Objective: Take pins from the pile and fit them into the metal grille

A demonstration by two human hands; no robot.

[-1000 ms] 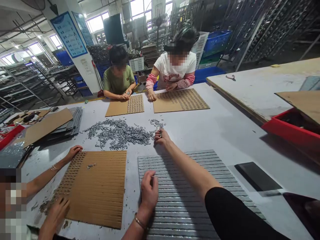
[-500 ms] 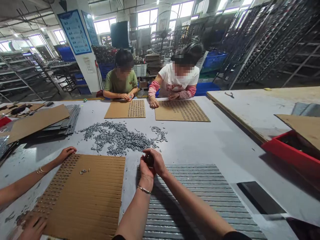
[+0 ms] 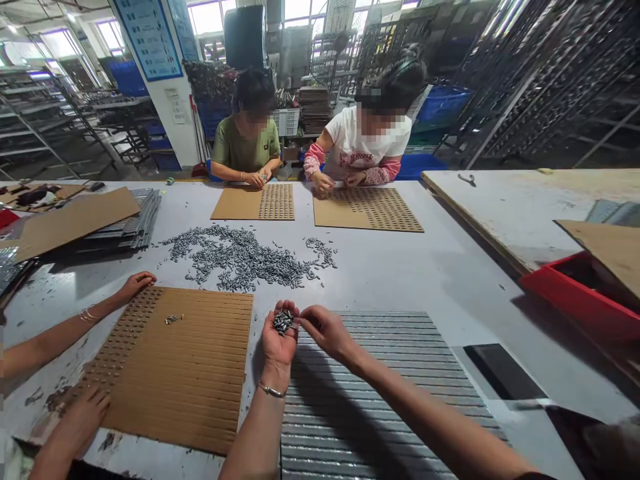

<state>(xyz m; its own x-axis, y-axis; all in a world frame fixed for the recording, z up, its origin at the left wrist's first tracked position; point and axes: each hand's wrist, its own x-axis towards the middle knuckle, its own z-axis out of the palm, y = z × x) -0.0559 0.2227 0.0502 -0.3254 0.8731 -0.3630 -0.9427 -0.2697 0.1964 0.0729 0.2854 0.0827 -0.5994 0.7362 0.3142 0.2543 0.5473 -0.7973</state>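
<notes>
My left hand (image 3: 280, 343) is palm up and cupped around a heap of small, shiny grey metal pieces (image 3: 283, 323), elongated with tapered ends. Close against the right side of that heap, my right hand (image 3: 327, 331) has its thumb and fingers pinched together; whatever is between the fingertips is too small to make out. Below both hands lies a silvery ridged board (image 3: 380, 373), partly shaded by my arms. A large spread of the same kind of loose metal pieces (image 3: 245, 260) covers the table just beyond my hands.
To the left, another person's hands (image 3: 135, 285) rest at a brown ridged cardboard (image 3: 190, 373) with rows of pieces. Two people opposite work over similar boards (image 3: 367, 208). Stacked boards (image 3: 135, 227) lie far left. A black flat object (image 3: 505, 371) and a red box (image 3: 575, 293) are right.
My hands were closed together around a dark mass. Now the left lies opened upward with the metal pieces showing, and the right has moved off to its side, pinching.
</notes>
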